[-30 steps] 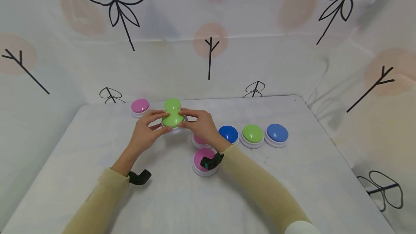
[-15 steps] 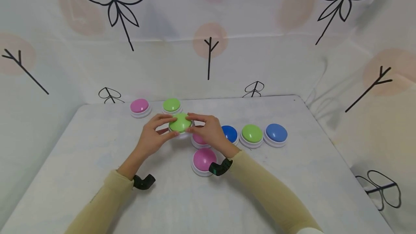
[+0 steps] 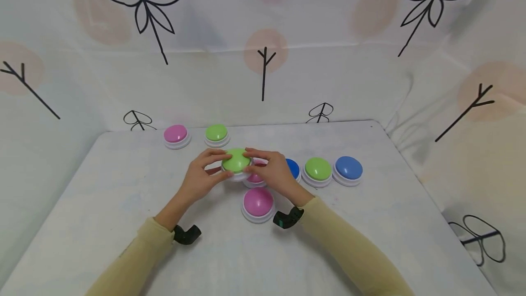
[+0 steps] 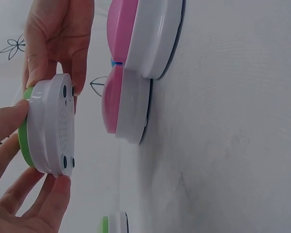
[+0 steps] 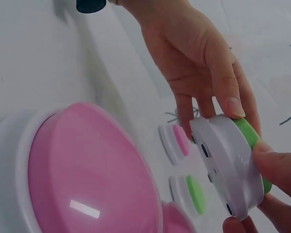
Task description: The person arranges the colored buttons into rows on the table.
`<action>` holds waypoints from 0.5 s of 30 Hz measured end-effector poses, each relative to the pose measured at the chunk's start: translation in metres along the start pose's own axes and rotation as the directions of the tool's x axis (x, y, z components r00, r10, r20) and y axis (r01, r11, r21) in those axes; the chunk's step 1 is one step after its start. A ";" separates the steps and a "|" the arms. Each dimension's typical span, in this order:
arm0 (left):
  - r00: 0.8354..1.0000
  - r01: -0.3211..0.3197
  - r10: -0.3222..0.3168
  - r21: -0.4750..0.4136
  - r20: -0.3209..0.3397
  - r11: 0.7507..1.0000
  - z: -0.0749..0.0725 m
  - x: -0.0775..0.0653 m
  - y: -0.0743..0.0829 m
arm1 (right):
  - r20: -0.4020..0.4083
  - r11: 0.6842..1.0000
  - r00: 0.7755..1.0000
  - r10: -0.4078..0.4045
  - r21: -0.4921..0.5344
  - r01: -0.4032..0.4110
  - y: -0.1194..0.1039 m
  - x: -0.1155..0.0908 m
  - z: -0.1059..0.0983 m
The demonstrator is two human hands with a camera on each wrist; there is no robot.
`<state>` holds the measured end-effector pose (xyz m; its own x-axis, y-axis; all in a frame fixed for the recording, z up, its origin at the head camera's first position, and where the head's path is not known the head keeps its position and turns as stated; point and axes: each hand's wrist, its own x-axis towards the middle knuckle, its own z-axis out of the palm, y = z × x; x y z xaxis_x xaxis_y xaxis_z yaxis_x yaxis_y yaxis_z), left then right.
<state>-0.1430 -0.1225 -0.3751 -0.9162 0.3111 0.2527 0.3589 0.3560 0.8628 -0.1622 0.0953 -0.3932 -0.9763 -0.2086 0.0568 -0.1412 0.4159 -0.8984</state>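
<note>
Both hands hold a green push button (image 3: 236,161) with a white round base. My left hand (image 3: 201,175) grips its left side, thumb low and fingers along the rim. My right hand (image 3: 276,171) pinches the right side. In the left wrist view the button's white underside (image 4: 64,126), with small holes and dark feet, faces the table, raised off it. Just beyond and partly behind the held button sits a pink button (image 3: 255,178). Another pink button (image 3: 258,203) stands nearer the front, below the hands.
At the back left stand a pink button (image 3: 175,134) and a green button (image 3: 216,133). Right of the hands, a dark blue button (image 3: 293,167), partly covered by the right hand, a green button (image 3: 318,169) and a lighter blue button (image 3: 348,168) form a row. A patterned cloth wall (image 3: 230,86) rises behind the white table (image 3: 197,259).
Both hands have carried the green button right and toward the front, away from the back green button, so it overlaps the middle pink button in the head view.
</note>
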 end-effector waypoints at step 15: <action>0.997 -0.048 0.054 -0.099 0.061 0.994 0.019 -0.004 -0.002 | 0.023 0.997 1.000 -0.004 0.078 0.002 0.017 -0.017 -0.016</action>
<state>-0.1369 -0.1073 -0.3861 -0.8829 0.3833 0.2714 0.3827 0.2522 0.8888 -0.1502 0.1200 -0.4030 -0.9718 -0.2303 0.0504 -0.1300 0.3454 -0.9294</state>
